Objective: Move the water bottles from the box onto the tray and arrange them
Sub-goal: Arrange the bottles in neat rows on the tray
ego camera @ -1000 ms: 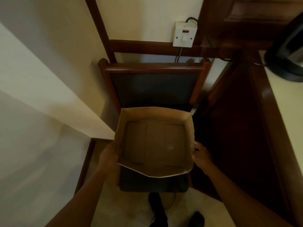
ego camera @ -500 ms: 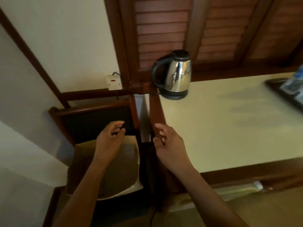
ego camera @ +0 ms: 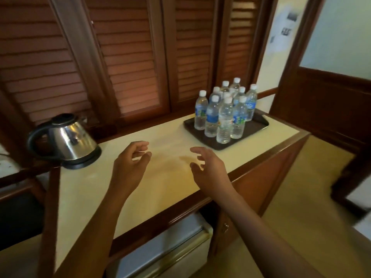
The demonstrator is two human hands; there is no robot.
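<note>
Several clear water bottles (ego camera: pixel 224 111) with white caps and blue labels stand upright in a tight cluster on a dark tray (ego camera: pixel 255 127) at the far right of the cream countertop. My left hand (ego camera: pixel 128 165) hovers over the counter's middle, fingers curled loosely and holding nothing. My right hand (ego camera: pixel 208 167) hovers beside it, closer to the tray, fingers spread and empty. Both hands are short of the tray. The cardboard box is out of view.
A steel electric kettle (ego camera: pixel 66 141) stands at the counter's left end. Wooden louvred shutters (ego camera: pixel 130 57) rise behind the counter. A small fridge (ego camera: pixel 166 251) sits under the counter, and a dark chair seat (ego camera: pixel 18 217) is at lower left.
My hands let go of the empty box on the chair and lifted over the counter. My view swung right, bringing the tray of bottles into sight.
</note>
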